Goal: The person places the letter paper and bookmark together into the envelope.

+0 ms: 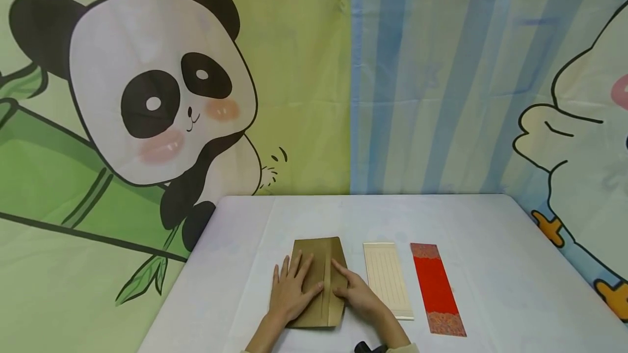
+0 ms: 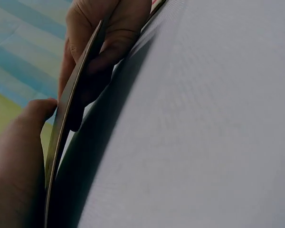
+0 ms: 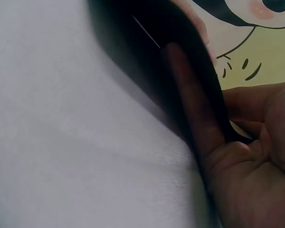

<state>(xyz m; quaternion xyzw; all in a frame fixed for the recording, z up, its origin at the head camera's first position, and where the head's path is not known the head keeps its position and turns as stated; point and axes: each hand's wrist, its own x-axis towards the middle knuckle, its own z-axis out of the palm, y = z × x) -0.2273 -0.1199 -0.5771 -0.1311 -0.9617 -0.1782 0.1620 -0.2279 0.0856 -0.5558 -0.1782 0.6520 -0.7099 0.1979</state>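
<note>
A flat brown paper envelope (image 1: 319, 249) with a raised seam lies before me in the head view, its edge (image 2: 66, 107) tilted up off the table in the left wrist view. My left hand (image 1: 289, 293) rests on its left half, fingers spread and straight, thumb toward the seam. At the right edge, my right hand (image 1: 360, 296) pinches the paper. In the right wrist view, a finger of that hand (image 3: 256, 175) lies under the dark underside of the envelope (image 3: 204, 66), while other fingers are on the outer face. The envelope's inside cannot be made out.
To the right lie a cream lined panel (image 1: 387, 277) and, beyond it, a red strip (image 1: 436, 285) with patterned ends. The white table (image 1: 515, 271) meets a cartoon-printed curtain (image 1: 304, 97) behind. A black object (image 1: 365, 347) sits by the right wrist.
</note>
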